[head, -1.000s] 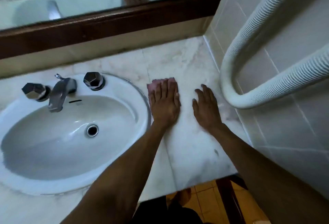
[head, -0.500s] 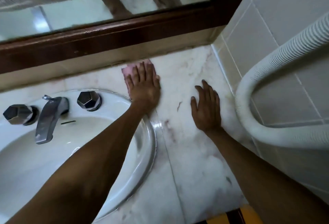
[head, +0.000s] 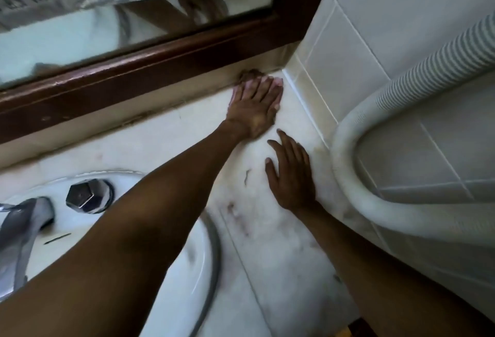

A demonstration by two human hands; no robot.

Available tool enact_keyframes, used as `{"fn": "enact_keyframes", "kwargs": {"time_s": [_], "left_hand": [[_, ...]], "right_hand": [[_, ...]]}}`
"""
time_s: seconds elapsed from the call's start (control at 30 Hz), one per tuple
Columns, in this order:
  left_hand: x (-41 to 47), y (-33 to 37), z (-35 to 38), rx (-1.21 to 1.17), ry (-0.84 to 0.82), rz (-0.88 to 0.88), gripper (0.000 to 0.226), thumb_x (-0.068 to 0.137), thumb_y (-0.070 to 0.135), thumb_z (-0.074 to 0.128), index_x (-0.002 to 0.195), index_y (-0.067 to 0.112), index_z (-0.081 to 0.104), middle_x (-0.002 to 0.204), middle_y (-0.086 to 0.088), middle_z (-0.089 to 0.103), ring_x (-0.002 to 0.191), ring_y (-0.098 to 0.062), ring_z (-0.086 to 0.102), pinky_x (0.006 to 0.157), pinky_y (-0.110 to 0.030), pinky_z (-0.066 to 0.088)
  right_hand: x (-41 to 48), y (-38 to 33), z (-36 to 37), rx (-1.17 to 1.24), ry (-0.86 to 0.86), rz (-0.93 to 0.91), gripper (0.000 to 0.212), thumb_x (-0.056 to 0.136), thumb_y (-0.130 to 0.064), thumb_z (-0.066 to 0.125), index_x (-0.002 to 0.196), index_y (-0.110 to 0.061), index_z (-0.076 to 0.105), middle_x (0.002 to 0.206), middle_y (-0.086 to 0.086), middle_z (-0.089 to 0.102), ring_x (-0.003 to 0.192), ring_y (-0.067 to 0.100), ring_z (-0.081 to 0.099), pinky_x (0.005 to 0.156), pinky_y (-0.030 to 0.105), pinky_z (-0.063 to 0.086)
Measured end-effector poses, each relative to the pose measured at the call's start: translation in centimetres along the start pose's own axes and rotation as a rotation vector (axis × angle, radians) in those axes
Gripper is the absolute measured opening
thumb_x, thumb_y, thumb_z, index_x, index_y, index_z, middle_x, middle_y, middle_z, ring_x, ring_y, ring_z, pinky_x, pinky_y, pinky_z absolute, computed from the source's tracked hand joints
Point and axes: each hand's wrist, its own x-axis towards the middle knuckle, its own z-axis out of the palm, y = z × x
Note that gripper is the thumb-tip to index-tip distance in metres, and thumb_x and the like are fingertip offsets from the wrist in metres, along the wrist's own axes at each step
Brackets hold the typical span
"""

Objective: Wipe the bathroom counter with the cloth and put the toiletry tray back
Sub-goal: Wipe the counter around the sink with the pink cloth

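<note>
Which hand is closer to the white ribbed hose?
Right. The right hand lies flat on the counter beside the hose; the left hand is farther back, in the corner under the mirror.

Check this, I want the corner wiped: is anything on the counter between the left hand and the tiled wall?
Nothing visible. The left hand lies flat at the back edge, with only bare counter between it and the tiled wall. The right hand rests nearer, outside that path.
</note>
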Motion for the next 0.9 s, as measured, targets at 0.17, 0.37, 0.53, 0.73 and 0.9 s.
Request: {"fn": "enact_keyframes", "kwargs": {"time_s": [0.17,0.37,0.53,0.73,0.9], "left_hand": [[-4.1,-2.9,0.6,0.116,0.106,0.111,0.058,0.106,0.048,0.012,0.162,0.032,0.006,0.17,0.004,0.011,0.158,-0.022,0.006,0.125,-0.05,0.007],[0.6,-0.5,-0.3,0.003,0.054,0.035,0.06,0.104,0.051,0.008,0.161,0.034,-0.003,0.171,0.005,0.002,0.158,-0.022,0.004,0.124,-0.053,0.009],[1.4,0.7,-0.6,0.073,-0.046,0.214,0.059,0.106,0.049,0.008,0.162,0.034,0.001,0.171,0.003,0.0,0.158,-0.025,-0.003,0.125,-0.055,0.001],[-0.1,-3.0,-2.1,0.069,-0.034,0.264,0.055,0.108,0.049,0.01,0.161,0.038,-0.002,0.17,0.009,-0.001,0.158,-0.018,-0.005,0.126,-0.044,0.001],[-5.8,-2.8,-0.3,0.143,0.046,0.184,0.056,0.108,0.045,0.013,0.162,0.034,0.004,0.17,0.005,0.007,0.158,-0.021,0.004,0.126,-0.047,0.003]], "right_hand": [[0.1,-0.1,-0.2,-0.004,-0.001,0.002,0.041,0.1,-0.031,0.043,0.139,-0.021,0.05,0.16,0.0,0.032,0.144,0.019,0.034,0.116,0.04,0.029],[0.1,-0.2,0.0,-0.009,-0.007,0.017,0.042,0.1,-0.03,0.043,0.14,-0.02,0.05,0.16,0.001,0.031,0.145,0.017,0.033,0.115,0.042,0.029],[0.2,0.0,-0.1,-0.009,-0.023,0.008,0.042,0.099,-0.031,0.044,0.14,-0.021,0.049,0.159,0.0,0.033,0.144,0.018,0.034,0.115,0.041,0.03],[0.2,0.1,-0.1,0.012,-0.01,0.001,0.041,0.099,-0.03,0.046,0.138,-0.021,0.051,0.16,0.0,0.032,0.143,0.017,0.035,0.115,0.039,0.029],[0.2,0.2,0.0,0.047,0.01,-0.008,0.041,0.098,-0.029,0.048,0.138,-0.02,0.051,0.159,0.001,0.034,0.144,0.017,0.035,0.115,0.039,0.029]]}}
